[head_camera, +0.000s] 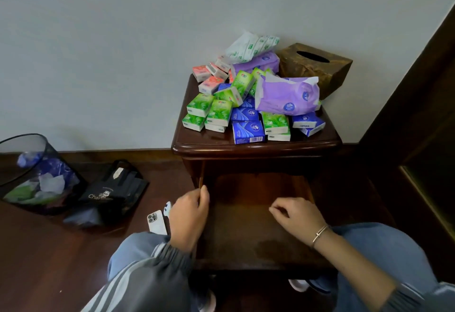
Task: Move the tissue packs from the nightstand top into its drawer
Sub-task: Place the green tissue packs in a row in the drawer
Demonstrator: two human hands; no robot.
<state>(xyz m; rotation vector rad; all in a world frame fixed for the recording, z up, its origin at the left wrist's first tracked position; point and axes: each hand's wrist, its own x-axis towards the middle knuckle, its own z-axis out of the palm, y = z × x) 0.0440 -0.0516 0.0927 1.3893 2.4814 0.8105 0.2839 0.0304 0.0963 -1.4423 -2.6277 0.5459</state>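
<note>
As a person crouches at the open drawer [246, 237], the left hand [189, 218] curls at its left wall, grip impossible to tell, while the right hand [295, 215] hovers loosely curled and empty over the drawer floor. Tissue packs [246, 104] sit heaped on the nightstand top [204, 139], above and beyond both hands, roughly midway between them; the free right hand looks likelier to reach first.

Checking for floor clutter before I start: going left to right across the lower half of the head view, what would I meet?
Wastebasket → black bag → white phone → left hand → right hand.
</note>
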